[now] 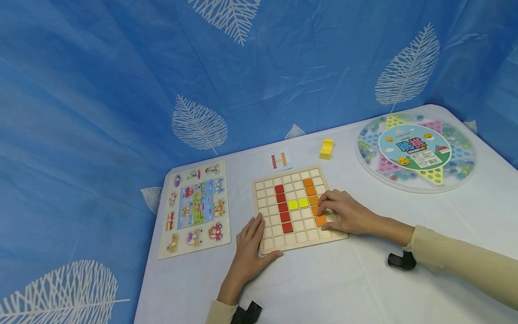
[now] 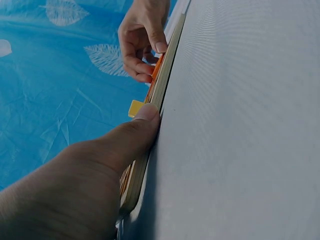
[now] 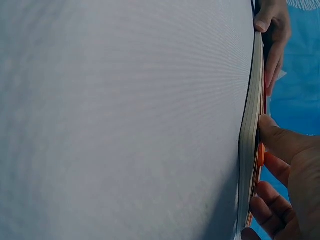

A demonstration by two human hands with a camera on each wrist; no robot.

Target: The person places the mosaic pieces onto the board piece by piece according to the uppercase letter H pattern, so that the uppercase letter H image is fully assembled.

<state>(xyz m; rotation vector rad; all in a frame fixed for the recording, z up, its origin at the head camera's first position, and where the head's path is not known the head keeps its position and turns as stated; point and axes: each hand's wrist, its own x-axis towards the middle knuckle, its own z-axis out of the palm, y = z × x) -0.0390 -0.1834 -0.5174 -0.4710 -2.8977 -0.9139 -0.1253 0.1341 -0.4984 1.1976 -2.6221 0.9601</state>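
Observation:
A square wooden grid board lies on the table with a red column of tiles, two yellow tiles and an orange column. My left hand rests at the board's front left corner, fingers extended along the left side and thumb against the front edge. At the near end of the orange column, my right hand has its thumb and index finger about an orange tile, pinching it at the board's surface. That orange tile shows between thumb and index finger in the right wrist view.
Behind the board lies a pattern card, with a yellow block to its right. A picture puzzle board lies at left. A round marble game box occupies the back right. Blue leaf-patterned cloth hangs behind the table.

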